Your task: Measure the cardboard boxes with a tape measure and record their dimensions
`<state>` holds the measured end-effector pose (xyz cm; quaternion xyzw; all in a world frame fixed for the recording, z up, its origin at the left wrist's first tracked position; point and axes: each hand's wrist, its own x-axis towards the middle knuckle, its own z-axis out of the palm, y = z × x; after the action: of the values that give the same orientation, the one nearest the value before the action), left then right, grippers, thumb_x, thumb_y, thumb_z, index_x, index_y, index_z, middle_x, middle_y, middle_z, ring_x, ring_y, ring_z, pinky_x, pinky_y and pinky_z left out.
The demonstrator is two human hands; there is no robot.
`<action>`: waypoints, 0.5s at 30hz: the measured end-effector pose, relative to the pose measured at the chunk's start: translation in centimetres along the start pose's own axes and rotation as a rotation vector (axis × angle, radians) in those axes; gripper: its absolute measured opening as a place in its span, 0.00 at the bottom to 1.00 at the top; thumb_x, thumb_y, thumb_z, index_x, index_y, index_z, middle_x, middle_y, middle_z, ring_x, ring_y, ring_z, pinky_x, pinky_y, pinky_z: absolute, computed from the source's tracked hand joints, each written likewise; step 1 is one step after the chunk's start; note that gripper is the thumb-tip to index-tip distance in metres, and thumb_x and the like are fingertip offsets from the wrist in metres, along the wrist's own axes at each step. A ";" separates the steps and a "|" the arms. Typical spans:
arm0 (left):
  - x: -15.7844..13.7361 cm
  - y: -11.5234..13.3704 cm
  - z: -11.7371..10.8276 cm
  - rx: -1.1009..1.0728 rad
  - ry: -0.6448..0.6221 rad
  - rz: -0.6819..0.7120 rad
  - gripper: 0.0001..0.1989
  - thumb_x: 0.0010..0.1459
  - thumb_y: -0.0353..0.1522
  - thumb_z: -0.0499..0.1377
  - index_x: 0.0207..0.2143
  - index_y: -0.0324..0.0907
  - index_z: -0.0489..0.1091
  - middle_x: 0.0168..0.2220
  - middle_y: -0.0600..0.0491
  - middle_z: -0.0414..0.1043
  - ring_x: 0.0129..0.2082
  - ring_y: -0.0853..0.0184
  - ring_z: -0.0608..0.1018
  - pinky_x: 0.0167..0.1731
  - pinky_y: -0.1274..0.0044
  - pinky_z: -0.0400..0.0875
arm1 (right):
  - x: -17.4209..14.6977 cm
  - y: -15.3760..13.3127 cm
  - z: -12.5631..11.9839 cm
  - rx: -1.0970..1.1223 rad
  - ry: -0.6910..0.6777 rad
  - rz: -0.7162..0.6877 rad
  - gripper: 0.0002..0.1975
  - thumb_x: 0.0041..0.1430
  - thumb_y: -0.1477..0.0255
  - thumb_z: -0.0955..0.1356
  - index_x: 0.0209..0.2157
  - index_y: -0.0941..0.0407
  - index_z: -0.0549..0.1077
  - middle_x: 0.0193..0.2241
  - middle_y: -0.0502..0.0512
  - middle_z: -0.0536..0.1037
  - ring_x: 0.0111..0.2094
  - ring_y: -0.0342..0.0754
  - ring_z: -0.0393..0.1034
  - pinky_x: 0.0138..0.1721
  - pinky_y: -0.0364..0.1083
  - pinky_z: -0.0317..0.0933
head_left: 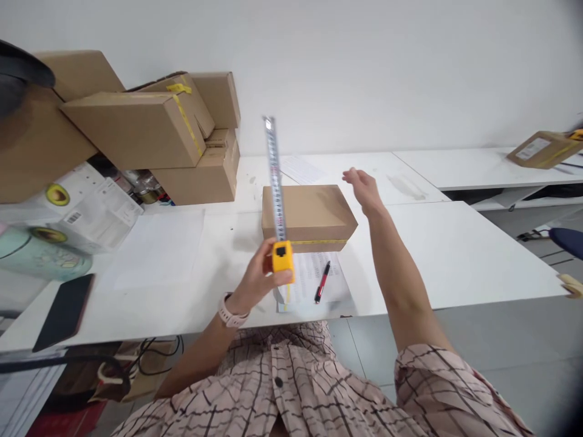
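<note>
In the head view, a yellow, block-shaped plastic tape measure [283,262] is held with its long, silvery metal blade [274,176] drawn out and pointed away from the body. The blade could buckle or swing, being gripped only at the casing and, by the look of it, unsupported at its tip. A sudden spring-back is also possible if the blade is not locked, which cannot be told here. A reading might be spoiled by a tilted blade or by a nudge to the brown, oblong cardboard box [310,212], which is set on the white, smooth tabletop [455,243]. The slim red-and-black pen [322,283], lying on the printed white paper sheets [303,276] at the box's near side, could be rolled off by a brushing sleeve.

The casing is grasped by the left hand [259,273], thumb laid along its near side, with the forearm angled in from the lower left. Nothing is held by the right hand [364,189]; its fingers are loosely bent, and it is raised just beside the box's right end, with the arm stretched forward. Whether the box is touched by the blade cannot be told.
</note>
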<state>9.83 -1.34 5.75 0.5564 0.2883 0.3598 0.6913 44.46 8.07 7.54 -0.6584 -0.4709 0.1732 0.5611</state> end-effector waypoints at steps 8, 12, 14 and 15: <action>2.5 -1.0 -6.2 0.137 0.168 0.035 0.26 0.49 0.41 0.68 0.49 0.47 0.64 0.44 0.54 0.70 0.41 0.65 0.75 0.42 0.72 0.73 | -8.4 1.7 -2.6 0.072 -0.268 0.257 0.36 0.62 0.40 0.57 0.62 0.46 0.66 0.64 0.56 0.68 0.60 0.55 0.68 0.54 0.50 0.66; 4.8 1.3 -5.9 0.178 0.143 0.069 0.25 0.47 0.40 0.67 0.47 0.46 0.65 0.42 0.54 0.72 0.40 0.65 0.75 0.39 0.73 0.73 | -6.6 -0.7 -2.0 -0.145 -0.222 0.086 0.32 0.60 0.43 0.63 0.59 0.45 0.71 0.62 0.55 0.70 0.59 0.57 0.67 0.57 0.53 0.63; 6.1 3.0 -5.7 0.153 0.145 0.107 0.26 0.46 0.39 0.68 0.47 0.46 0.65 0.43 0.54 0.73 0.40 0.65 0.76 0.38 0.73 0.74 | -4.4 -2.0 -1.8 -0.308 -0.186 0.019 0.30 0.60 0.44 0.64 0.56 0.47 0.73 0.60 0.58 0.72 0.56 0.59 0.69 0.58 0.56 0.61; 6.8 3.8 -5.7 0.140 0.144 0.124 0.25 0.46 0.38 0.68 0.46 0.46 0.65 0.43 0.53 0.73 0.40 0.65 0.76 0.38 0.73 0.74 | -3.1 -2.5 -1.6 -0.392 -0.168 0.005 0.30 0.60 0.44 0.64 0.53 0.48 0.75 0.58 0.59 0.74 0.55 0.60 0.70 0.58 0.57 0.60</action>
<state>8.51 7.90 8.24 0.5927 0.3266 0.4200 0.6046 43.02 4.41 9.38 -0.7393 -0.5391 0.1339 0.3807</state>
